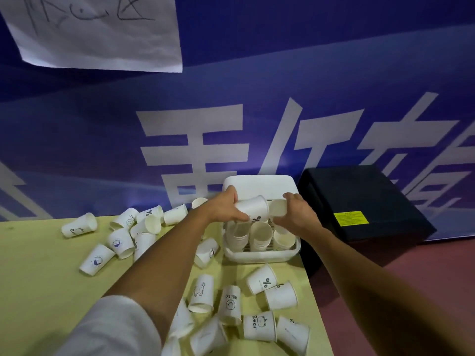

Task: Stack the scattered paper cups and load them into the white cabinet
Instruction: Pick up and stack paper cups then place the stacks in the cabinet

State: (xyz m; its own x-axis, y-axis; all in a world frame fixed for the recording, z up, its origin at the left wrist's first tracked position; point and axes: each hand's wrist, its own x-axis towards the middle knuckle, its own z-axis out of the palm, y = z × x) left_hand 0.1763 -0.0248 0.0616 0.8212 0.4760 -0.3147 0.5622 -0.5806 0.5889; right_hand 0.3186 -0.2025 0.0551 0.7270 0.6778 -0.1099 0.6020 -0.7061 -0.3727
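Observation:
The white cabinet (259, 256) stands at the table's far right, its lid (258, 187) raised, with three stacks of cups (261, 235) upright inside. My left hand (226, 208) grips a white paper cup (253, 208) lying sideways above the cabinet, mouth toward the right. My right hand (295, 214) holds a second cup (277, 208) whose mouth faces me, right beside the first cup's rim. Several loose printed cups (120, 242) lie scattered on the table at the left, and more loose cups (259, 326) lie near the front edge.
The yellow-green table (38, 273) ends at the right just past the cabinet. A black box (365, 201) with a yellow label sits to the right on the reddish floor. A blue banner wall stands behind, with a white paper sheet (97, 29) hanging on it.

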